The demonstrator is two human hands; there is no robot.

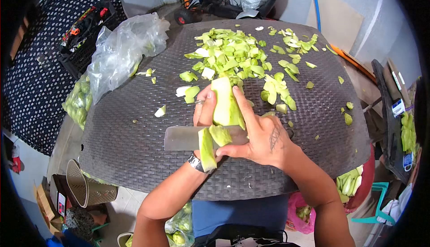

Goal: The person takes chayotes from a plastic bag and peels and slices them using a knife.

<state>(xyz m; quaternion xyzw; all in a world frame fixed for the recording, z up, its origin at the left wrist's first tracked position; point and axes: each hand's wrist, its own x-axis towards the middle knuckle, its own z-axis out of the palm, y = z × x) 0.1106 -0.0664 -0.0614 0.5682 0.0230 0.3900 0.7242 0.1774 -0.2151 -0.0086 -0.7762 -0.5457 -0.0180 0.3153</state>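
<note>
My left hand (205,107), with a ring and a wristband, is wrapped around a partly peeled pale green chayote (224,97) over the middle of the table. My right hand (268,141) grips a wide-bladed knife (181,138); its handle is mostly hidden in the palm. The blade lies crosswise under the chayote's near end, its tip pointing left. A long strip of green peel (206,150) and a shorter piece of peel (220,135) rest against the blade. The right index finger reaches along the chayote's side. Beyond both hands spreads a heap of peelings (235,52).
The dark woven-pattern table (130,144) has scattered scraps. A clear plastic bag (130,50) lies at its left edge, above bagged chayotes (78,103). A red basin (368,180) with peeled pieces and a pink bag (295,215) stand below right. A beige bin (78,182) stands left.
</note>
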